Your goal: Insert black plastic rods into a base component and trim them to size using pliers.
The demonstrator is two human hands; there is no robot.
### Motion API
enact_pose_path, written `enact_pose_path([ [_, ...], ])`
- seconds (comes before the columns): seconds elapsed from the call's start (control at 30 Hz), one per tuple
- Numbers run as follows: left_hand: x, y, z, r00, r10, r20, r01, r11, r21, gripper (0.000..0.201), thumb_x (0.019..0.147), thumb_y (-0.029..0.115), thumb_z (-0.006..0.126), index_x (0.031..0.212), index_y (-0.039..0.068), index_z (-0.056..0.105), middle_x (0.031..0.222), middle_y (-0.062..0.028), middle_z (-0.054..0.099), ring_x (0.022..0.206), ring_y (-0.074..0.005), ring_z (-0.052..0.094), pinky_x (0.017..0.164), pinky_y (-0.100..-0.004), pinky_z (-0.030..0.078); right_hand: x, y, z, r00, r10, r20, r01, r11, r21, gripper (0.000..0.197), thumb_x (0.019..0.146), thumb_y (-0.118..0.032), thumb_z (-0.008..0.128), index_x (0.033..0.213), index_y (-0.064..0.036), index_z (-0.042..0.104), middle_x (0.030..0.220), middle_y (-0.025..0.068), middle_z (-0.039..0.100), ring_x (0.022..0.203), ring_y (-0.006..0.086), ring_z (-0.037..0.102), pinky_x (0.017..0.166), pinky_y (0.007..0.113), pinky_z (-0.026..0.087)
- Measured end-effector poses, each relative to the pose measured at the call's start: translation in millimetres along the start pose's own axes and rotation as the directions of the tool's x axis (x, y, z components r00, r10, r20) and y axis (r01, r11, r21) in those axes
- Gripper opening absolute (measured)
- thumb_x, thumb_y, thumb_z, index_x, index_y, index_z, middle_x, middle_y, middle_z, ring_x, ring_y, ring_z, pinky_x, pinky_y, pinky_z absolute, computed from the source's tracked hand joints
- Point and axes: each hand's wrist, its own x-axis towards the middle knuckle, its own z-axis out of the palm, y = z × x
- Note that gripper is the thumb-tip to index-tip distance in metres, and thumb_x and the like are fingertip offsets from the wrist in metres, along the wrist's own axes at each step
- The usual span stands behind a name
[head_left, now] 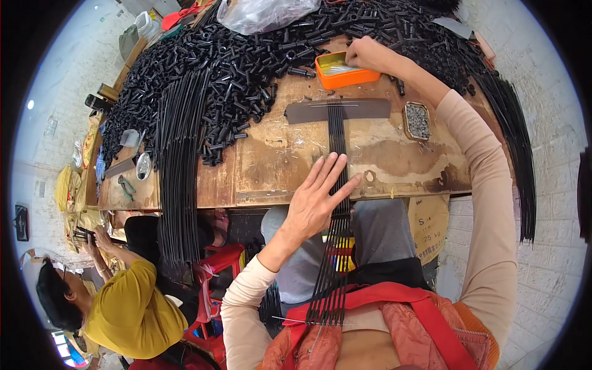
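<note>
Currently the bundle of thin black rods (337, 160) runs with its long axis straight across the bench (271, 166), from the near edge toward the far side. Far ends sit under a flat dark strip (338, 110) lying crosswise mid-bench; near ends overhang the near edge and drop down to the person's lap.

Left hand (317, 200) lies flat at the near edge, palm down, fingers spread and extended, fingertips pointing to the far side. Rods pass just under and beside the index and middle fingers, on the hand's right side; fingers press on the bundle, no pinch.

Right hand (365, 54) is at the far side, fingers bunched together and dipped into an orange tray (345, 76). Cannot tell what they pinch, if anything. Well apart from the rods.

Small tin of grey metal bits (417, 121) sits just right of the dark strip. Heap of short black tubes (246, 61) covers the far-left of the bench. A second sheaf of long black rods (179, 154) hangs over the near edge on the left.

Another person in a yellow top (126, 314) is at lower left, below the bench.
</note>
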Motion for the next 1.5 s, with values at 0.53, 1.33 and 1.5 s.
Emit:
enact_pose_path([
  [0.53,1,0,1,1.0,-0.025,0.008,0.025,0.999,0.045,0.072,0.068,0.001,0.06,0.138,0.018,0.05,0.151,-0.018,0.033,0.141,-0.0342,0.031,0.116,-0.0445,0.025,-90,-69,16,0.936,-0.278,-0.217,0.286,0.958,0.008,0.025,0.082,-0.003,0.062,0.106,-0.0022,0.068,0.084,0.0151,0.059,0.08,0.0345,0.062,0.072,0.041,0.05],
  [1.33,2,-1,-2,0.999,-0.031,0.039,0.029,0.998,0.056,0.064,0.075,0.009,0.058,0.138,0.019,0.051,0.149,-0.0187,0.036,0.14,-0.0343,0.032,0.116,-0.046,0.025,-68,-71,17,0.941,-0.189,-0.28,0.29,0.878,0.381,0.019,0.083,0.0,0.063,0.101,-0.0009,0.066,0.086,0.0113,0.067,0.081,0.0247,0.065,0.075,0.034,0.051],
  [1.5,0,1,-1,0.999,-0.045,-0.004,0.045,0.999,-0.025,0.068,0.072,0.005,0.056,0.138,0.019,0.051,0.15,-0.0183,0.035,0.14,-0.0339,0.032,0.116,-0.0468,0.025,-77,-60,14,0.98,-0.17,-0.103,0.178,0.981,0.072,0.021,0.084,-0.007,0.063,0.103,0.0001,0.066,0.095,0.0142,0.068,0.091,0.0301,0.065,0.082,0.039,0.05],
])
